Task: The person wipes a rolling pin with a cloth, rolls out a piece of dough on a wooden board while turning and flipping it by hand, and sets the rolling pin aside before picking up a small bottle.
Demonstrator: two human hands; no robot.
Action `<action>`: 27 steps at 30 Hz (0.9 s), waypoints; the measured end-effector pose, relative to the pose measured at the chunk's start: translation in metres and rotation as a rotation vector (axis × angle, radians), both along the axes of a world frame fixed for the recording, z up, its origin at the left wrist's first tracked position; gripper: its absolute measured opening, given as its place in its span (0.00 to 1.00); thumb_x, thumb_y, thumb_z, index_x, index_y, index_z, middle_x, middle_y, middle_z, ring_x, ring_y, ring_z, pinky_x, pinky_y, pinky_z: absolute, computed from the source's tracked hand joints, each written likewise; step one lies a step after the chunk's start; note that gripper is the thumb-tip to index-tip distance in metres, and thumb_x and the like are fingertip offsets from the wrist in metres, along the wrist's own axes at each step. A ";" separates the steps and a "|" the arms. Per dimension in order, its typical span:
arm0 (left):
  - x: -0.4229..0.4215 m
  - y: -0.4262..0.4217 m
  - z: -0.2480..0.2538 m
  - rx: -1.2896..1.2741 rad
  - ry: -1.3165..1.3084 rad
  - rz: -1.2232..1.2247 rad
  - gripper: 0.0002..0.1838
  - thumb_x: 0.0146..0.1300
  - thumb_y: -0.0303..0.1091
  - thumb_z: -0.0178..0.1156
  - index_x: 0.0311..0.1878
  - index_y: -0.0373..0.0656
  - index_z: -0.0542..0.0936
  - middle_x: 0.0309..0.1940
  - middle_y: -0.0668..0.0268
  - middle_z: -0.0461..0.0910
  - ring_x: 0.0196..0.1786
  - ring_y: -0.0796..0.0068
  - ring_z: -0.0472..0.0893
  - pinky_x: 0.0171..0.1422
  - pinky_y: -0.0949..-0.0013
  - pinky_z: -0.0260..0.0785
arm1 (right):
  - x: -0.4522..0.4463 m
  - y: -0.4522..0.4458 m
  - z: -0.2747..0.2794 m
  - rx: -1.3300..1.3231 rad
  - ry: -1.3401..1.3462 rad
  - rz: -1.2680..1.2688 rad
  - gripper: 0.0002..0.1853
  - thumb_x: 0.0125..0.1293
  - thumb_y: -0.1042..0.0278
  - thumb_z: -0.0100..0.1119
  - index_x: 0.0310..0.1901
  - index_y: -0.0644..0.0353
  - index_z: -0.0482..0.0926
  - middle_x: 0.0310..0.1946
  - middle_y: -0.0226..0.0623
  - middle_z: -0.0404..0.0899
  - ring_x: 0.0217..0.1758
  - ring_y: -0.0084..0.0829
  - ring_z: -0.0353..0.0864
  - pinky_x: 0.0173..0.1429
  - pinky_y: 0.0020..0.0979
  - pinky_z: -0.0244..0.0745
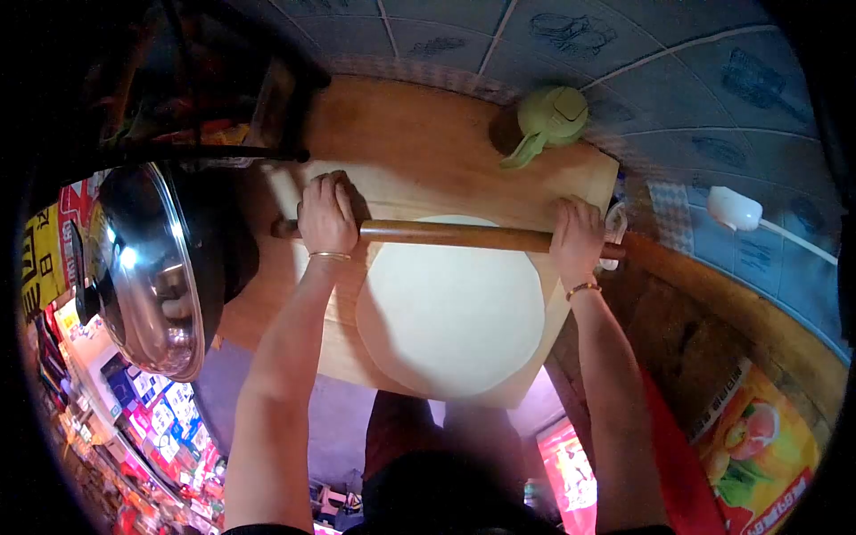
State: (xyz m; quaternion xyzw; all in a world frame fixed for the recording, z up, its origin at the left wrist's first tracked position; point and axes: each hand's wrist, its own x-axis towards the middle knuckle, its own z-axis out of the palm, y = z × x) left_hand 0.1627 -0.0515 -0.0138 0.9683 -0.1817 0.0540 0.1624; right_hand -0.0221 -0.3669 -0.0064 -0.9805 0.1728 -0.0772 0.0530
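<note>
A long wooden rolling pin (pixel 455 234) lies crosswise over the far part of a wide, thin round sheet of dough (pixel 450 312). Near the pin's left end, my left hand (pixel 327 216) presses down with its fingers curled over the wood. My right hand (pixel 578 234) holds the pin close to its right end in the same way. Under both the dough and the pin is a wooden board (pixel 392 192). The dough's near edge comes almost to the board's front edge.
A green lidded jug (pixel 553 116) stands at the back right, by the tiled wall (pixel 660 85). To the left is a big pan with a shiny domed lid (pixel 147 276). A white ladle-like utensil (pixel 736 208) is on the right, near a colourful printed bag (pixel 758 446).
</note>
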 end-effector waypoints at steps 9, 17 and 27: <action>0.039 -0.015 -0.008 0.010 -0.041 0.015 0.13 0.67 0.36 0.48 0.44 0.39 0.77 0.42 0.54 0.76 0.47 0.50 0.74 0.51 0.55 0.66 | 0.039 -0.028 -0.007 0.062 -0.059 -0.033 0.15 0.68 0.61 0.45 0.38 0.61 0.79 0.45 0.39 0.76 0.53 0.42 0.70 0.58 0.43 0.62; -0.093 0.024 0.013 -0.843 0.370 0.472 0.13 0.65 0.29 0.53 0.51 0.33 0.73 0.44 0.58 0.75 0.49 0.67 0.76 0.55 0.68 0.68 | 0.024 0.036 0.020 -0.103 0.093 0.175 0.27 0.66 0.52 0.52 0.60 0.62 0.68 0.62 0.47 0.66 0.68 0.41 0.60 0.72 0.49 0.48; -0.100 0.006 0.014 -0.039 0.783 0.228 0.12 0.52 0.35 0.64 0.33 0.36 0.81 0.30 0.61 0.80 0.39 0.71 0.79 0.43 0.69 0.72 | -0.148 0.070 -0.009 0.863 0.080 -0.595 0.20 0.62 0.65 0.58 0.53 0.67 0.71 0.38 0.38 0.81 0.40 0.30 0.78 0.40 0.30 0.73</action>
